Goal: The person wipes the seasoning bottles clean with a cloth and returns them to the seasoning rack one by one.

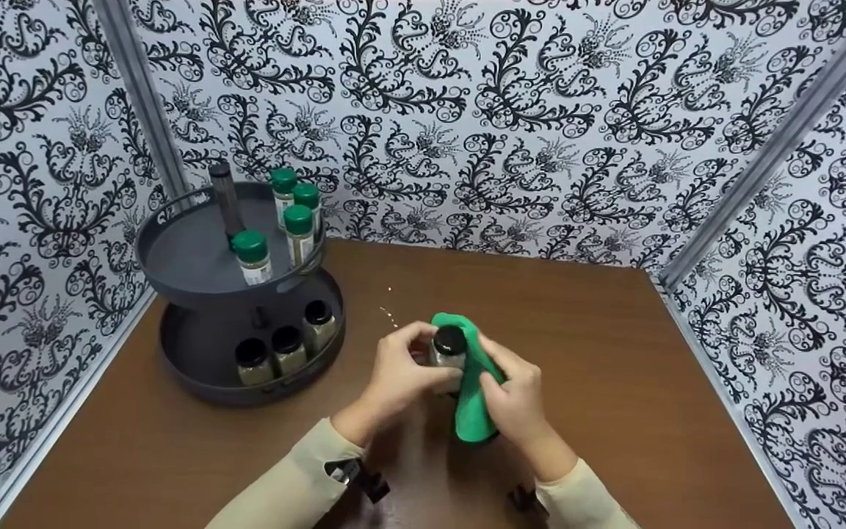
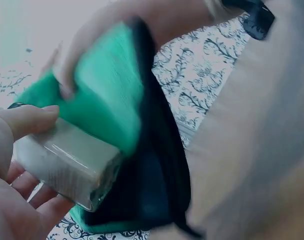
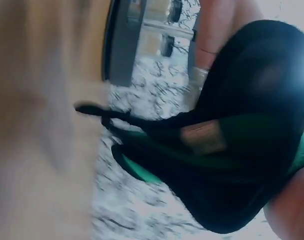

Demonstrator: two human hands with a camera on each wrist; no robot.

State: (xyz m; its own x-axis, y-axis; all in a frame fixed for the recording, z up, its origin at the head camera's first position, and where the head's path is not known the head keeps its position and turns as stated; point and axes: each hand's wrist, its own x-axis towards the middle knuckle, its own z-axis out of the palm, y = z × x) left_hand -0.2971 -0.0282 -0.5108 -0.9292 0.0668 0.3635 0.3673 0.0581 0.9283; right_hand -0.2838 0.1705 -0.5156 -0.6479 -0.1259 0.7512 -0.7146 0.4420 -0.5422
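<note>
In the head view my left hand [image 1: 401,373] grips a square-sided jar [image 1: 449,342] with a black lid, thumb and fingers on opposite sides of it. A green cloth [image 1: 473,415] is in my right hand [image 1: 520,397], pinched between thumb and fingers and lying against the right side of the jar. The left wrist view gives the clear jar body [image 2: 66,157] lying tilted in my left hand, the cloth [image 2: 114,90] beside it. Seen from the right wrist, the cloth's dark side [image 3: 242,170] has a small tan label and a loop, and covers most of the jar.
At the left stands a two-tier dark grey round stand [image 1: 206,297]. Several green-capped jars [image 1: 298,235] are on its top tier beside a dark post [image 1: 226,202]; three black-lidded jars [image 1: 289,351] sit below. Small pale bits [image 1: 388,314] lie on the brown table [image 1: 584,316].
</note>
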